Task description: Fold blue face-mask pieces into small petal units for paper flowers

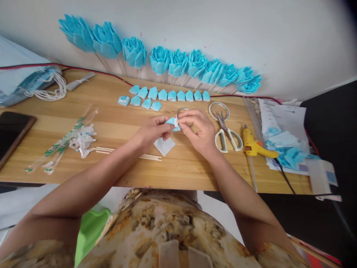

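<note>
Over the middle of the wooden table (184, 171), my left hand (152, 130) and my right hand (196, 130) meet, and both pinch one small folded blue paper piece (172, 122) between fingertips. A white paper square (164, 145) lies on the table just under the hands. Behind them is a roll of clear tape (182, 111), partly hidden by my right fingers. Several folded blue petals (167, 96) lie in rows farther back. Thin wooden sticks (125, 152) rest under my left wrist.
Blue paper flowers on sticks (178, 63) lean on the wall. Scissors (227, 132), a tape ring (219, 109) and a yellow glue gun (255, 147) lie right of my hands, then blue paper scraps (287, 149). At left are wrappers (64, 141), a phone (12, 132) and a bag (30, 83).
</note>
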`<control>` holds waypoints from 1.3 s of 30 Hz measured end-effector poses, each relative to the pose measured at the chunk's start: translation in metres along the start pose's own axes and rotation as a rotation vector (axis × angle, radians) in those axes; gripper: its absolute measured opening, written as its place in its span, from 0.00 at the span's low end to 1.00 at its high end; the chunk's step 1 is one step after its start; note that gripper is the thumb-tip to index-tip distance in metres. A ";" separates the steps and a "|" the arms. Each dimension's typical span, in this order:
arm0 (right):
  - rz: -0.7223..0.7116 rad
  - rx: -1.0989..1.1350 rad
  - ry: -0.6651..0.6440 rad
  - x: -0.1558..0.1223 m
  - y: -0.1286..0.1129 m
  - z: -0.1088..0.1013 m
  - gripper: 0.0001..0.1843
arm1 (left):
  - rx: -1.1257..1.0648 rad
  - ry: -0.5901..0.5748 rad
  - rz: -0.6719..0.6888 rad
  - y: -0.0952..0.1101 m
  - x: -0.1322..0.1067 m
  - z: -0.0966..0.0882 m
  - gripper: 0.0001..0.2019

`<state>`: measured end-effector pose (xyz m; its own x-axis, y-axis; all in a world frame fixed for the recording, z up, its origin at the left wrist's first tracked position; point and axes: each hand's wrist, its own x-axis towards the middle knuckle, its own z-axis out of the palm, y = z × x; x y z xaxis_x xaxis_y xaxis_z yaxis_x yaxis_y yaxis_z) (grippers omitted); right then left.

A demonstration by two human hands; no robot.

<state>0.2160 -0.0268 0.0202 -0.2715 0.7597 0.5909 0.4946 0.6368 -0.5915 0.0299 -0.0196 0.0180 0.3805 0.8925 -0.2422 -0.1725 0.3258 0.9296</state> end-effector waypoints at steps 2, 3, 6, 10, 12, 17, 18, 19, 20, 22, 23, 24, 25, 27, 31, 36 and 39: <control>0.000 0.001 0.004 0.000 0.000 0.000 0.06 | -0.038 -0.010 -0.010 0.002 0.000 0.001 0.07; -0.001 0.002 0.011 0.000 0.001 0.000 0.06 | -0.049 -0.015 -0.013 0.003 0.000 0.001 0.08; -0.022 0.016 0.026 0.000 0.001 0.000 0.06 | -0.074 -0.034 -0.013 0.005 -0.001 0.001 0.08; -0.013 0.021 -0.002 0.000 0.001 0.000 0.07 | -0.114 -0.060 -0.017 0.005 -0.002 0.001 0.09; -0.004 0.022 -0.007 0.000 0.001 0.000 0.07 | -0.124 -0.069 -0.020 0.005 -0.002 0.001 0.09; -0.056 0.018 0.010 0.000 0.003 0.000 0.08 | -0.140 -0.079 -0.006 0.006 -0.002 0.001 0.09; -0.060 0.014 0.011 0.000 0.004 -0.001 0.08 | -0.143 -0.080 -0.003 0.005 -0.002 0.001 0.09; -0.059 0.009 0.011 0.000 0.004 -0.001 0.08 | -0.147 -0.082 0.001 0.005 -0.002 0.001 0.09; -0.056 0.003 0.009 0.000 0.004 -0.001 0.08 | -0.151 -0.087 0.004 0.005 -0.002 0.000 0.10; -0.046 -0.009 0.005 0.000 0.005 -0.002 0.08 | -0.160 -0.101 0.009 0.004 -0.001 0.000 0.11; -0.045 -0.016 0.006 -0.001 0.005 -0.003 0.08 | -0.168 -0.108 0.013 0.003 -0.001 -0.001 0.12; -0.049 -0.025 0.006 -0.001 0.006 -0.003 0.08 | -0.175 -0.112 0.016 0.002 0.000 -0.001 0.13; -0.053 -0.035 0.008 -0.001 0.007 -0.003 0.08 | -0.182 -0.111 0.017 0.002 0.000 -0.001 0.14; -0.070 -0.055 0.008 -0.001 0.009 -0.002 0.08 | -0.189 -0.097 0.018 0.001 0.001 -0.001 0.15; -0.080 -0.027 -0.021 0.000 0.005 -0.004 0.07 | -0.131 -0.032 0.027 0.000 0.002 -0.001 0.15; 0.240 0.268 -0.018 0.000 0.001 -0.008 0.11 | 0.109 0.075 0.106 0.003 -0.001 -0.002 0.12; 0.403 0.487 -0.094 -0.002 0.007 -0.007 0.17 | 0.285 0.102 0.142 0.007 -0.004 0.000 0.11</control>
<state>0.2254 -0.0245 0.0186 -0.2245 0.9462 0.2330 0.1469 0.2692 -0.9518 0.0271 -0.0208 0.0259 0.2753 0.9541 -0.1176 0.0490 0.1082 0.9929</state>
